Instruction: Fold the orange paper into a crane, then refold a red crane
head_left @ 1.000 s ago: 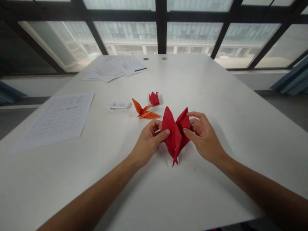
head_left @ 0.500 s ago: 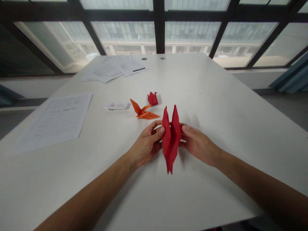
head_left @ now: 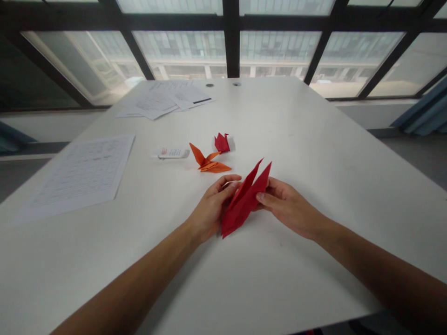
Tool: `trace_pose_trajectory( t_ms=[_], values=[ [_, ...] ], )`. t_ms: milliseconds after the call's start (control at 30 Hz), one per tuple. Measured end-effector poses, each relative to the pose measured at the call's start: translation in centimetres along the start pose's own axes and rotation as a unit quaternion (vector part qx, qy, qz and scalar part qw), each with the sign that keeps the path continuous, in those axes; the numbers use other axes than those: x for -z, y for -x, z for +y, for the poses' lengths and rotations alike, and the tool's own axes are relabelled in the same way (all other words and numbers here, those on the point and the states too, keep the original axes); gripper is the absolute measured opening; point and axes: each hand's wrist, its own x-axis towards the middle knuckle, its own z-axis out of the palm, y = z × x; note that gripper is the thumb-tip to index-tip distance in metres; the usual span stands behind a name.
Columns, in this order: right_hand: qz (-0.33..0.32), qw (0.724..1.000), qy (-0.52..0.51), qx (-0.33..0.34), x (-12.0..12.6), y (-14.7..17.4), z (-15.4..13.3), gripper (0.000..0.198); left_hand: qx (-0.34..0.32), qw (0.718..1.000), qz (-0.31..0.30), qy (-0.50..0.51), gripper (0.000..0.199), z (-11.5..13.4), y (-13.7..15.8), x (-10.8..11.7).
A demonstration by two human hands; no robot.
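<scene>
A piece of folded red paper [head_left: 243, 207] is held between my two hands just above the white table, tilted with its two pointed tips up to the right. My right hand [head_left: 289, 204] pinches its right side, thumb on the near face. On the other side, my left hand [head_left: 213, 207] is closed against the paper's left edge; some of its fingers are hidden behind the sheet. Beyond the hands lie an orange origami crane [head_left: 208, 161] with spread wings and a small red origami bird [head_left: 222, 143].
Left of the crane is a white remote-like object with buttons [head_left: 171, 153]. A printed sheet [head_left: 84, 172] lies at the table's left, with several more papers [head_left: 157, 100] toward the back. Dark-framed windows [head_left: 231, 42] stand past the table's far edge [head_left: 265, 80].
The folded red paper has turned from upright to leaning, its tips swinging right and its lower end left. My right thumb has moved onto its near face.
</scene>
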Motion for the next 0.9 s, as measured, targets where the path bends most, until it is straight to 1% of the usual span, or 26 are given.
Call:
trace_pose_trajectory(
  t_ms=[67,100,167,200,233,300,333,367,400,433,533,633,733,900],
  values=[
    [0.022,1.000,-0.005,0.004,0.0,-0.1,-0.1,0.019,-0.021,1.000,-0.007,-0.010,0.031,-0.1,0.0,0.0],
    [0.037,0.999,-0.005,0.007,0.0,-0.1,-0.2,0.019,-0.046,0.998,-0.017,-0.028,0.032,-0.1,0.0,0.0],
    [0.069,0.997,-0.003,0.017,0.1,-0.2,-0.3,0.019,-0.117,0.987,-0.035,-0.107,0.032,-0.1,0.3,0.1],
    [0.083,0.996,0.000,0.024,0.2,-0.3,-0.3,0.020,-0.160,0.972,-0.038,-0.165,0.031,-0.1,0.4,0.1],
    [0.094,0.995,0.007,0.033,0.3,-0.3,-0.3,0.021,-0.203,0.952,-0.034,-0.228,0.032,0.0,0.6,0.1],
    [0.116,0.991,0.030,0.052,0.5,-0.4,-0.3,0.023,-0.277,0.896,-0.013,-0.345,0.028,0.1,0.9,0.0],
    [0.127,0.989,0.047,0.060,0.6,-0.5,-0.3,0.023,-0.302,0.871,0.000,-0.388,0.023,0.2,1.0,-0.1],
    [0.137,0.986,0.066,0.068,0.7,-0.5,-0.3,0.024,-0.311,0.855,0.011,-0.415,0.017,0.3,1.0,-0.1],
    [0.147,0.982,0.088,0.074,0.8,-0.5,-0.3,0.024,-0.305,0.851,0.018,-0.428,0.013,0.3,1.0,-0.1],
    [0.155,0.979,0.108,0.080,0.9,-0.5,-0.3,0.024,-0.287,0.856,0.022,-0.429,0.013,0.2,1.0,-0.1],
    [0.162,0.972,0.149,0.084,0.9,-0.5,-0.4,0.024,-0.214,0.893,0.016,-0.396,0.018,-0.1,0.7,0.2],
    [0.143,0.976,0.149,0.068,0.8,-0.5,-0.4,0.029,-0.186,0.911,0.019,-0.369,0.019,-0.5,0.4,0.5],
    [0.137,0.978,0.147,0.054,0.7,-0.5,-0.3,0.034,-0.180,0.914,0.029,-0.363,0.019,-0.6,0.3,0.4],
    [0.156,0.972,0.166,0.062,0.6,-0.4,0.0,0.028,-0.211,0.901,0.063,-0.374,0.017,-0.6,0.6,0.0]
  ],
)
